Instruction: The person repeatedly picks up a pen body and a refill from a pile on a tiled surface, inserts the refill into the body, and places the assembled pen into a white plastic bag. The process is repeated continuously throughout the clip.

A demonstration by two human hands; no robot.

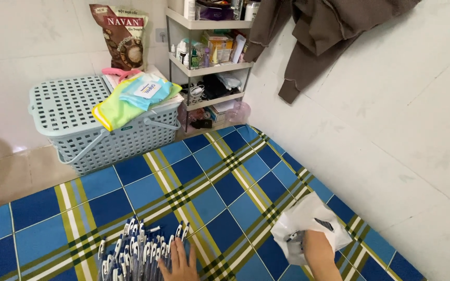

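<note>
Left hand (180,263) flat, open on the pile of blue pens (134,247), right hand (316,244) inside white plastic bag (308,218), grip hidden, can't tell — mid-sorting; pens w/ bag nearby.

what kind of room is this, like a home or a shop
Most likely a room in a home. A blue and green plaid mat covers the floor, a pale grey plastic laundry basket sits by the wall, a small corner shelf of toiletry bottles stands behind it, and a brown hooded jacket hangs above.
</note>
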